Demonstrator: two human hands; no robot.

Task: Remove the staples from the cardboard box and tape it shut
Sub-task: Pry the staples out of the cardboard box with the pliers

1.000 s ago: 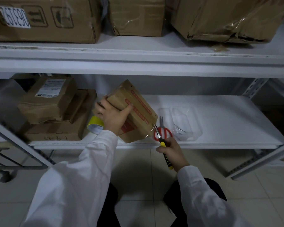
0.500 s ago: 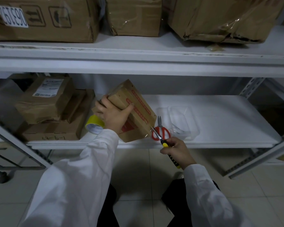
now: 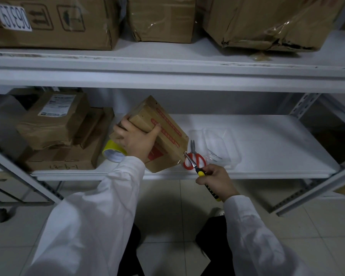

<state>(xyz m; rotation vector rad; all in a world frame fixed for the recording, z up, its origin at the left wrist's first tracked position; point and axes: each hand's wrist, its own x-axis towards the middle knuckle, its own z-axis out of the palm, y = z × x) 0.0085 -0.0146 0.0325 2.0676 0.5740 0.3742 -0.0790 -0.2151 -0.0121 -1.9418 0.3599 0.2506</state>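
The person's left hand gripped a small brown cardboard box with red printing, the fingers curled over its upper left edge and the thumb pressed against the printed face. The box stood tilted on one lower corner at the front of a white metal shelf, leaning away from that hand. The right hand was closed around the yellow-and-black handles of a pair of slim needle-nose pliers, whose tips reached up and left from those fingers to touch the box's lower right corner; I could not tell whether they held a staple. Just beyond the right hand's knuckles lay red-handled scissors flat on the shelf, blades pointing toward the back. A little farther right of them sat a clear plastic tray with a few thin wiry metal pieces in it. Behind the left wrist, partly hidden by the box, a roll of yellow tape rested on the shelf. Farther left of that hand, worn brown parcels were stacked.
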